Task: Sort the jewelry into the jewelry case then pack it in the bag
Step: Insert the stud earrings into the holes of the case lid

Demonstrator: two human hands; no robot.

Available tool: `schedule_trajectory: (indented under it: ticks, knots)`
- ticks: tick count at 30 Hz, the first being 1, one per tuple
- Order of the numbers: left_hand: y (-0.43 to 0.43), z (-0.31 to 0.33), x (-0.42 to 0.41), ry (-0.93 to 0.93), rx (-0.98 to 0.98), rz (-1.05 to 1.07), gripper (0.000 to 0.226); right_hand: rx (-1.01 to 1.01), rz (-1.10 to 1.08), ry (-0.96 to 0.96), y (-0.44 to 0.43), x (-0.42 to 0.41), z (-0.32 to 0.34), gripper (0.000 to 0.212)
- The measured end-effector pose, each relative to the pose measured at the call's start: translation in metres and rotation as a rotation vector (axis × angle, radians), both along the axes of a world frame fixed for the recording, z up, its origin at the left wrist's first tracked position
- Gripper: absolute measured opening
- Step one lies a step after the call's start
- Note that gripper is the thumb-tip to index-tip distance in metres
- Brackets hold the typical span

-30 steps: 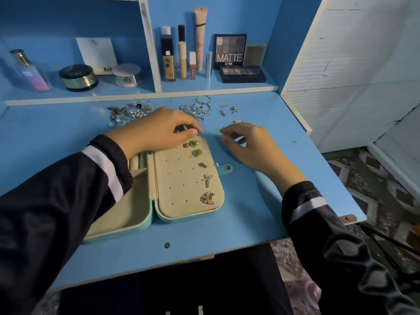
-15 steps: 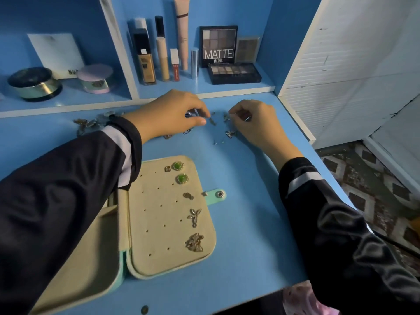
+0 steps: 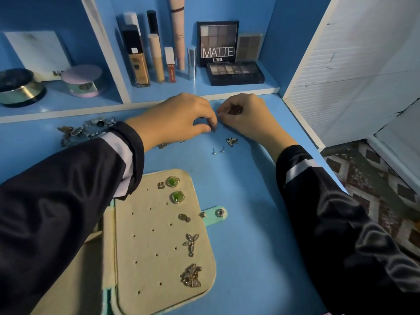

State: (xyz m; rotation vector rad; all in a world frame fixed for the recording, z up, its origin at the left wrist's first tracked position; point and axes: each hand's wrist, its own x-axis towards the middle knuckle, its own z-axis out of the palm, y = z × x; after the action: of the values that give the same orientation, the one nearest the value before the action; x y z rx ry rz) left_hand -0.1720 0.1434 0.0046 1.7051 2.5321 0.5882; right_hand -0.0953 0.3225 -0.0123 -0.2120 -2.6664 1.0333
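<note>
- I see the left hand (image 3: 179, 119) pinching a tiny metal stud (image 3: 213, 129) at 12 o'clock.
- The right hand (image 3: 246, 115) is curled just beside it; I cannot tell if it holds anything.
- The soft beige case (image 3: 154, 246), perforated and round-cornered, lies open at 6 o'clock.
- Glittery loose jewelry (image 3: 86, 129) is heaped at 10 o'clock.

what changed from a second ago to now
The left hand and right hand left the top edge of the jewelry case and moved to the loose jewelry at the back of the desk. They now meet fingertip to fingertip. The left pinches a small piece, too small to identify; the right's hold is unclear. The earrings on the case's panel stayed put.
</note>
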Motion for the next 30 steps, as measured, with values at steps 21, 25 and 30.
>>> schedule_trajectory:
  ticks: [21,25,30]
  knots:
    - [-0.02,0.013,0.014,-0.052,0.044,0.084,0.007,0.088,-0.107,0.067,-0.022,0.003,-0.001,0.008]
    - [-0.044,0.023,0.029,-0.108,0.1,0.164,0.007,0.011,-0.112,0.115,-0.035,0.017,0.005,0.009]
    - [-0.075,0.028,0.057,-0.152,0.197,0.245,0.008,-0.103,-0.068,0.124,-0.059,0.044,0.009,0.01]
